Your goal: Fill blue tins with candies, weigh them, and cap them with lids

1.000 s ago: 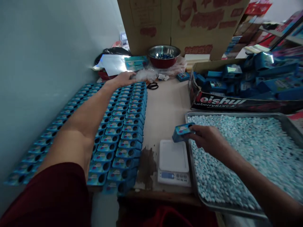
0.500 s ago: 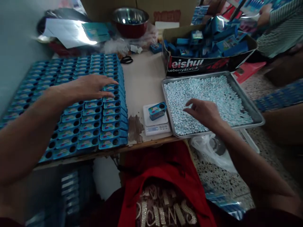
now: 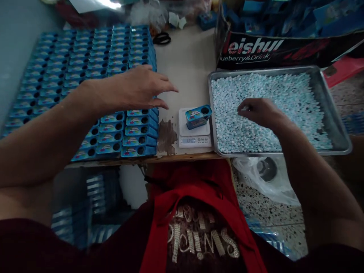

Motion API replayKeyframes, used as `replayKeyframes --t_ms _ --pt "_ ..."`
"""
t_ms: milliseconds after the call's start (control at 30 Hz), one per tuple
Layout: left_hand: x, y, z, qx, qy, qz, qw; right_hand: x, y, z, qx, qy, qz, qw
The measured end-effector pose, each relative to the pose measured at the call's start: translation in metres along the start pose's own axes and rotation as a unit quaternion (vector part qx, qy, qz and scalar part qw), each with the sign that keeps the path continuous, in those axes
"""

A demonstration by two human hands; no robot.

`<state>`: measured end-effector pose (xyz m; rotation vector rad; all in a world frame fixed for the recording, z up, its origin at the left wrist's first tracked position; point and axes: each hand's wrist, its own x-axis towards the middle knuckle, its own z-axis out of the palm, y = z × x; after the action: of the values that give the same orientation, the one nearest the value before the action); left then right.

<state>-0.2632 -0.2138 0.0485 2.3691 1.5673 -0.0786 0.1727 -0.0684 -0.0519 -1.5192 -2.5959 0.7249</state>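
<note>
A small blue box (image 3: 198, 116) with a round hole in its top stands on a white digital scale (image 3: 195, 142), whose display is lit. My left hand (image 3: 142, 88) hovers to the left of the scale, fingers stretched towards the box, with nothing in them. Over the metal tray (image 3: 345, 138), my right hand (image 3: 263, 113) has its fingertips pinched together; a bit of pale candy shows between them. Small white and pale-blue candies (image 3: 290, 102) cover most of the tray's bottom. Rows of similar blue boxes (image 3: 110, 136) fill the table's left side, partly hidden under my left forearm.
Behind the tray stands a black printed carton (image 3: 256, 51) full of blue boxes. Black scissors (image 3: 162, 38) lie at the back of the table. A clear plastic bag (image 3: 274, 185) with a round metal item hangs below the tray, beyond the wooden table edge (image 3: 182, 157).
My left hand has moved right, from over the box rows towards the scale. My right hand's fingers have closed together over the candies. The camera view has dipped and come closer.
</note>
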Motion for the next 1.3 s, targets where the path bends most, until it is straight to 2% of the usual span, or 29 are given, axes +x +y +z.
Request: replayKeyframes --t_ms 67,100,200,300,400,433,500,600,700,833,1033,1167,1300 --pt "0.0 0.007 -0.002 -0.017 -0.005 0.01 1.0 -0.002 0.009 -0.006 0.125 -0.03 0.032 0.991" --pt "0.0 0.01 -0.002 -0.039 -0.009 0.013 0.999 -0.004 0.013 -0.007 0.197 -0.052 0.052 0.978" --pt "0.008 0.019 0.007 -0.136 -0.016 -0.001 0.991 -0.009 0.015 -0.001 0.377 -0.092 0.119 0.914" --pt "0.02 0.029 0.025 -0.231 -0.017 -0.036 0.972 -0.013 -0.003 0.005 0.461 -0.098 0.166 0.866" --pt "0.026 0.036 0.039 -0.283 -0.044 -0.059 0.956 -0.017 -0.034 -0.002 0.494 -0.111 0.152 0.849" --pt "0.025 0.036 0.041 -0.288 -0.053 -0.066 0.954 -0.018 -0.045 -0.007 0.484 -0.12 0.128 0.857" --pt "0.021 0.035 0.042 -0.299 -0.053 -0.076 0.95 -0.018 -0.068 -0.018 0.42 -0.144 0.058 0.894" --pt "0.011 0.028 0.04 -0.321 -0.024 -0.072 0.944 -0.013 -0.102 -0.035 0.254 -0.156 -0.047 0.953" --pt "0.003 0.021 0.039 -0.31 -0.016 -0.079 0.947 -0.004 -0.131 -0.044 0.106 -0.13 -0.125 0.978" --pt "-0.005 0.017 0.04 -0.287 -0.017 -0.081 0.954 0.002 -0.157 -0.044 -0.036 -0.065 -0.211 0.975" --pt "-0.01 0.01 0.043 -0.281 -0.018 -0.077 0.957 -0.001 -0.171 -0.036 -0.198 -0.068 -0.239 0.948" --pt "-0.009 0.007 0.042 -0.282 -0.017 -0.069 0.957 -0.004 -0.176 -0.032 -0.174 -0.063 -0.251 0.95" --pt "-0.007 0.009 0.039 -0.272 -0.004 -0.064 0.96 -0.005 -0.172 -0.037 -0.086 -0.021 -0.217 0.972"
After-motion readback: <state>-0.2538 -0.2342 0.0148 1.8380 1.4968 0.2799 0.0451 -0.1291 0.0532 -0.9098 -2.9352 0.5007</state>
